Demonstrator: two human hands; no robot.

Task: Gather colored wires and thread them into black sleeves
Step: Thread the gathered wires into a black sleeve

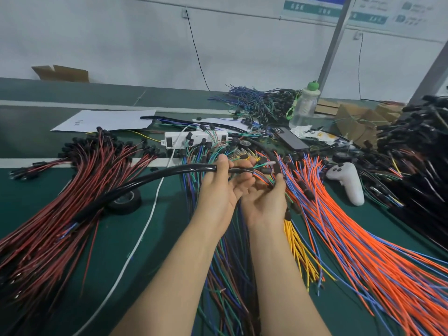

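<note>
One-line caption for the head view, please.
Left hand grips a black sleeve near its end; right hand holds the colored wires emerging there, above wire piles on a green bench.

The left hand (219, 190) grips the end of a black sleeve (150, 177), thumb on top. The sleeve arcs left over a tape roll (124, 200) and down onto the red wires (72, 190). Mixed wires (260, 167) stick out of the sleeve's mouth toward the right hand (265, 202), which lies palm up just beside the left. It seems to pinch them under its thumb, though blur hides the contact. Orange wires (351, 226) and yellow wires (300, 251) fan across the green table (116, 251) on the right. Behind the hands lie a white power strip (194, 139), a bottle (304, 105) and a white controller (346, 183).
</note>
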